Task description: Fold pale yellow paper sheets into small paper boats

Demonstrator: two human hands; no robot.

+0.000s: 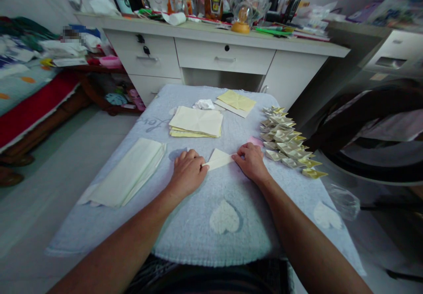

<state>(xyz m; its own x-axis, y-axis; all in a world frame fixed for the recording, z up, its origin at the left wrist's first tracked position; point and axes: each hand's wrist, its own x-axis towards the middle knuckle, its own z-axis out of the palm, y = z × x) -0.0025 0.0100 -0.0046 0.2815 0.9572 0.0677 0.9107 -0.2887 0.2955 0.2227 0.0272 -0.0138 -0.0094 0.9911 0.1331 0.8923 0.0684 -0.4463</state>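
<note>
A small folded piece of cream paper (219, 159) lies low over the cloth between my hands. My left hand (189, 170) pinches its left end, thumb toward the paper. At the opposite end my right hand (250, 158) has its fingers closed on the narrower tip. Beyond them sits a stack of cream and yellow paper sheets (197, 121). Several folded paper boats (286, 139) stand in rows to the right of my right hand. A bit of pink paper (255, 141) shows just behind that hand.
The table wears a light blue cloth (198, 223) with heart patterns. A thick folded pile of pale paper (127, 175) lies at left. Two sheets (236, 101) and a crumpled tissue (204, 104) lie farther back. A white desk (224, 56) stands behind, a washing machine (380, 122) at right.
</note>
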